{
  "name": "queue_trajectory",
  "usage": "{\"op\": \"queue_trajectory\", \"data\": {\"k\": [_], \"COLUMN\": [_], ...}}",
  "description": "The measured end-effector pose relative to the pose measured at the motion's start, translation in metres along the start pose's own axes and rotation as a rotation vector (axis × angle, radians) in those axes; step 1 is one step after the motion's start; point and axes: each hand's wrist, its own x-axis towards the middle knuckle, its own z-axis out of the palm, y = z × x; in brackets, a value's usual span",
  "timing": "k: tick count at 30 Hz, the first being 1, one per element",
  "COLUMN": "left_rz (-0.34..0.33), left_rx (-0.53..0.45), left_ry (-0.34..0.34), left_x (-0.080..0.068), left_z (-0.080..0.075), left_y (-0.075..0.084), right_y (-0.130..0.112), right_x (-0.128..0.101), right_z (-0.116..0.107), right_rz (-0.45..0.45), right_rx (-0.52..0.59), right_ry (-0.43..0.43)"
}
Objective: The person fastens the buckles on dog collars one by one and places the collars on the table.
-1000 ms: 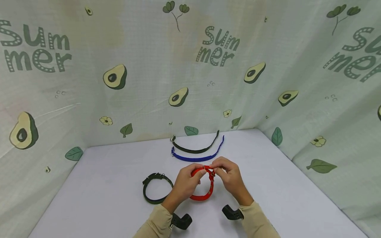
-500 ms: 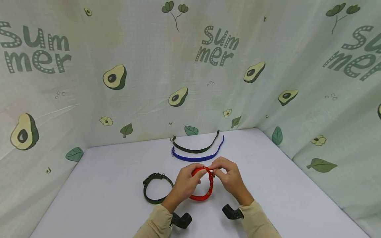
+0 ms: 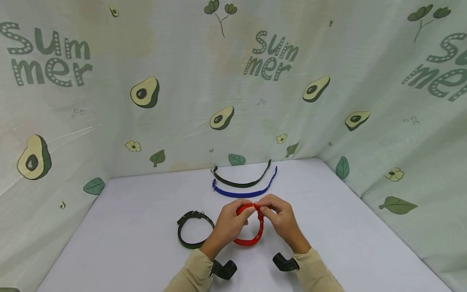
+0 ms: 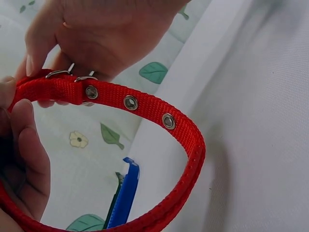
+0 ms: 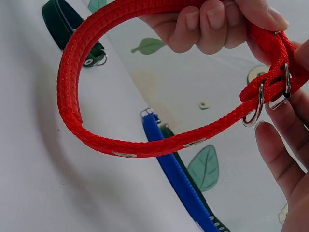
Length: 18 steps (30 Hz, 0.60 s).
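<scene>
A red dog collar point(image 3: 248, 242) with metal eyelets is bent into a ring, its strap running through the metal buckle point(image 5: 287, 79). A D-ring point(image 5: 260, 106) sits beside the buckle. My left hand point(image 3: 229, 221) pinches the red strap on the left of the buckle, thumb on top. On the other side my right hand point(image 3: 281, 215) pinches the collar near the buckle with thumb and forefinger. The left wrist view shows an eyelet point(image 4: 130, 102) on the strap past the buckle. Part of the ring is hidden behind my left hand in the head view.
A dark green collar point(image 3: 191, 245), closed into a ring, lies by my left forearm. Farther back, a blue collar point(image 3: 238, 195) and another dark green collar point(image 3: 240, 185) lie stretched out in curves on the white table point(image 3: 138, 227). A printed curtain point(image 3: 182, 81) hangs behind.
The head view has shifted slightly. Both hands stay at the buckle of the red collar, with only small finger movements.
</scene>
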Motion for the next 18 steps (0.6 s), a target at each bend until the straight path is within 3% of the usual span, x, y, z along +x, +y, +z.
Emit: {"op": "queue_trajectory", "data": {"k": [7, 13, 18], "left_rz": [-0.065, -0.150, -0.212], "left_rx": [-0.021, -0.152, -0.256], "left_ry": [0.032, 0.056, 0.082], "left_x": [0.0006, 0.0034, 0.0051], "left_z": [-0.0001, -0.0047, -0.0079], "left_y": [0.0018, -0.0005, -0.0013], "right_y": [-0.0013, -0.0036, -0.0025], "right_x": [-0.0008, -0.0018, -0.0020], "right_z": [0.0016, 0.0050, 0.0088], "right_rz": [0.061, 0.140, 0.168], "right_rx": [-0.045, -0.108, -0.125], "right_ry": [-0.003, 0.025, -0.014]}}
